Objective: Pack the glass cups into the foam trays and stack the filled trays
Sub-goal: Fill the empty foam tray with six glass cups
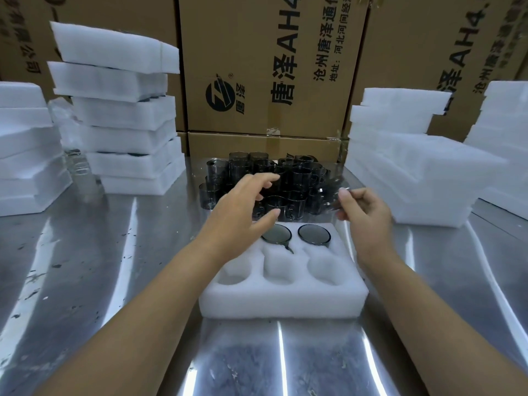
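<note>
I see a counter (85,252) of polished metal, glossy with streaked glare and dark scuffs. The foam tray (283,301) looks matt white and finely grainy, like the stacked trays (123,115). The glass cups (297,178) are smoky, smooth and shiny. Cardboard boxes (257,67) are matt brown.

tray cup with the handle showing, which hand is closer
Left. The left hand covers the cup's left rim in this view; the right hand is farther right, past the other cup.

The middle cardboard box (217,38) reads "唐泽AH4", "沧州唐泽通" and "地址:河北河间".
</note>
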